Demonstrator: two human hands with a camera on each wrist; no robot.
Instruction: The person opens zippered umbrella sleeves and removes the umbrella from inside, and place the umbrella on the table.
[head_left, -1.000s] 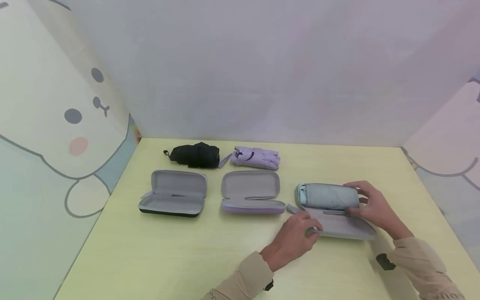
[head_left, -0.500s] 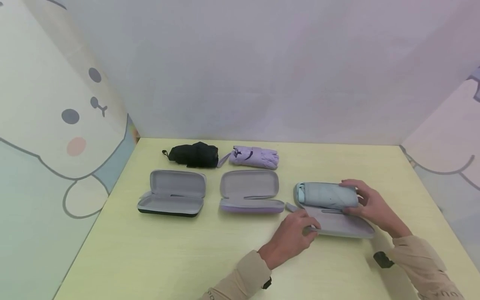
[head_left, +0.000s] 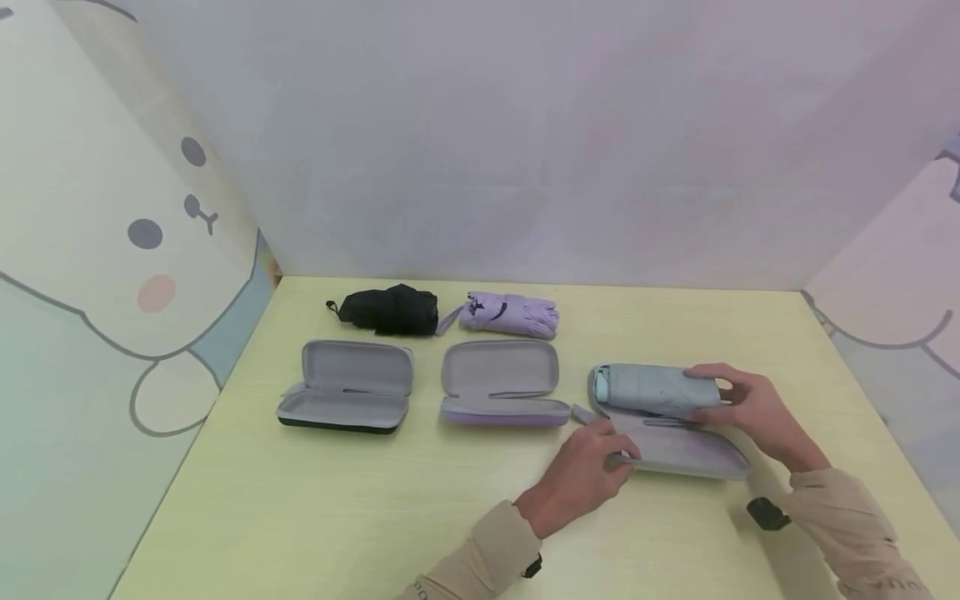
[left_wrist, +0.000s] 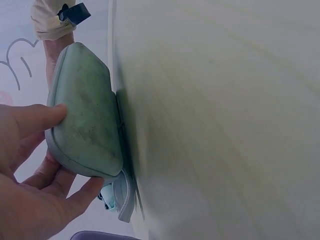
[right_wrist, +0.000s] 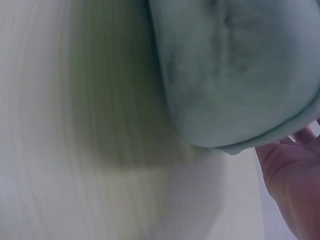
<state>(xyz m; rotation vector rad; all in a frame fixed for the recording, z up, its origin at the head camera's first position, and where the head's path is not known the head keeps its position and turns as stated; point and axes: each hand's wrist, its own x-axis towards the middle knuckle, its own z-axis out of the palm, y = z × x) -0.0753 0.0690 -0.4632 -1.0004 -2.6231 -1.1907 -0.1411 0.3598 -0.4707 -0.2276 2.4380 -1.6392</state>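
A pale green hard case [head_left: 682,454] with grey lining lies open at the table's right in the head view. Its back half holds a folded light-blue umbrella [head_left: 652,390]. At the umbrella's right end, my right hand [head_left: 761,414] grips it between thumb and fingers. My left hand [head_left: 581,471] pinches the front left corner of the case. The left wrist view shows the smudged outer shell of the case [left_wrist: 87,110], with my left thumb and fingers at its edge. In the right wrist view that shell [right_wrist: 240,80] hides most of my right hand [right_wrist: 295,180].
An open purple case [head_left: 506,417] stands left of the green one, and an open black case [head_left: 341,408] further left. Behind them lie a folded black umbrella [head_left: 390,310] and a folded lilac umbrella [head_left: 510,315]. A pale wall [head_left: 525,167] rises along the table's back edge.
My right hand has shifted slightly right at the umbrella's end. The left hand keeps its pinch on the case corner, and the other cases and umbrellas stay put.
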